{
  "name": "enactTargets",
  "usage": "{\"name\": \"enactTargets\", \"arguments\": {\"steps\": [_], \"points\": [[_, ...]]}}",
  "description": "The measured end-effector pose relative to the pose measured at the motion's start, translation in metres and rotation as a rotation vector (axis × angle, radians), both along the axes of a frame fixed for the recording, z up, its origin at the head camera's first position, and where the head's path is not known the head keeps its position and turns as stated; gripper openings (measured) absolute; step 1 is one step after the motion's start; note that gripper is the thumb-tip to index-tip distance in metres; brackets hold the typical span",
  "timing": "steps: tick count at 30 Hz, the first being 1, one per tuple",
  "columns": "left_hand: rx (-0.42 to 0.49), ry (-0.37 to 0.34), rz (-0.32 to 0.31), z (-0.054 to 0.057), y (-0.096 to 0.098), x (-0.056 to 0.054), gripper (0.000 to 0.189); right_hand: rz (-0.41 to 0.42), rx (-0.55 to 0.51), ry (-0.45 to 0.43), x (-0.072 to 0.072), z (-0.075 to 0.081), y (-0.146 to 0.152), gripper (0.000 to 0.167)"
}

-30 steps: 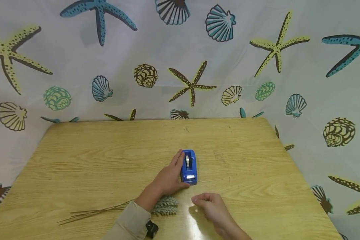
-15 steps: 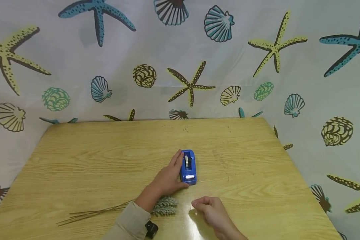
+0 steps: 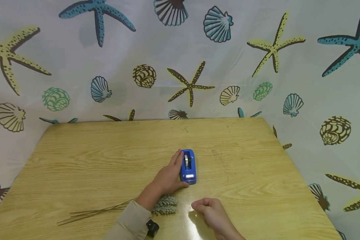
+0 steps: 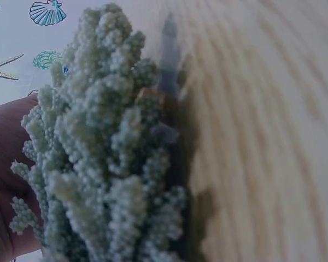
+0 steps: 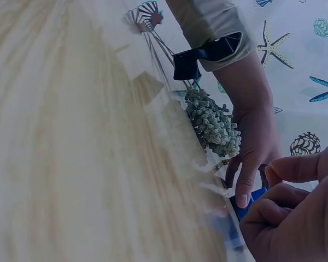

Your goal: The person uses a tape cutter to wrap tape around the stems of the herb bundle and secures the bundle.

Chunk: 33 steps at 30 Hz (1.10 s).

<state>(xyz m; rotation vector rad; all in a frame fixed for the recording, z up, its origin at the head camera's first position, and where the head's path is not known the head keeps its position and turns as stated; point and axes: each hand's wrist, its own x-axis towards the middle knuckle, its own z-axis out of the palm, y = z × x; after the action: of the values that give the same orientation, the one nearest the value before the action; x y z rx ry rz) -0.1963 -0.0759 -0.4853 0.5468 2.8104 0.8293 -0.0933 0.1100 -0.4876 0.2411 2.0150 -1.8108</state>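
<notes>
In the head view a blue tape dispenser stands on the table, a roll of tape in its middle. My left hand holds it from the left, the thumb at its front end and the fingers along its left side. Near the dispenser's front right is my right hand, fingers curled in and thumb meeting the index finger; I see nothing between them. Grey-green flower heads on thin brown stems lie by my left wrist, partly covered by the forearm. In the left wrist view the flower heads hide most of that hand.
The wood-grain table reaches back to a white cloth printed with starfish and shells. A black device sits at my left wrist, below a beige sleeve. Light glares off the table's front.
My right hand has come very slightly nearer to the front edge. The left hand, the tape dispenser and the flowers have stayed in place; the view shifted a little.
</notes>
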Motion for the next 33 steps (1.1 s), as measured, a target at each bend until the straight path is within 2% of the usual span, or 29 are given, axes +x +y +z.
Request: {"name": "enactTargets", "arguments": {"steps": [6, 13, 19, 23, 26, 30, 33], "points": [[-0.019, 0.007, -0.003, 0.000, 0.000, 0.000, 0.115, 0.015, 0.062, 0.075, 0.003, -0.003, 0.000, 0.023], [-0.043, -0.002, 0.015, 0.000, -0.001, 0.000, 0.116, 0.046, 0.106, 0.083, 0.004, 0.000, 0.000, 0.021], [-0.058, -0.030, 0.017, -0.001, -0.003, 0.002, 0.118, 0.133, 0.179, 0.188, 0.004, -0.008, 0.000, 0.020], [-0.061, -0.067, 0.017, 0.006, -0.006, 0.006, 0.118, 0.179, 0.179, 0.169, 0.005, -0.010, 0.000, 0.022], [-0.079, -0.055, 0.008, 0.015, -0.013, 0.011, 0.106, 0.199, 0.164, 0.154, 0.005, -0.011, 0.002, 0.025], [-0.135, 0.010, -0.033, 0.027, -0.025, 0.020, 0.071, 0.221, 0.144, 0.148, 0.004, -0.011, 0.007, 0.029], [-0.158, 0.043, -0.058, 0.034, -0.037, 0.031, 0.051, 0.219, 0.085, 0.091, 0.002, -0.010, 0.010, 0.032]]}}
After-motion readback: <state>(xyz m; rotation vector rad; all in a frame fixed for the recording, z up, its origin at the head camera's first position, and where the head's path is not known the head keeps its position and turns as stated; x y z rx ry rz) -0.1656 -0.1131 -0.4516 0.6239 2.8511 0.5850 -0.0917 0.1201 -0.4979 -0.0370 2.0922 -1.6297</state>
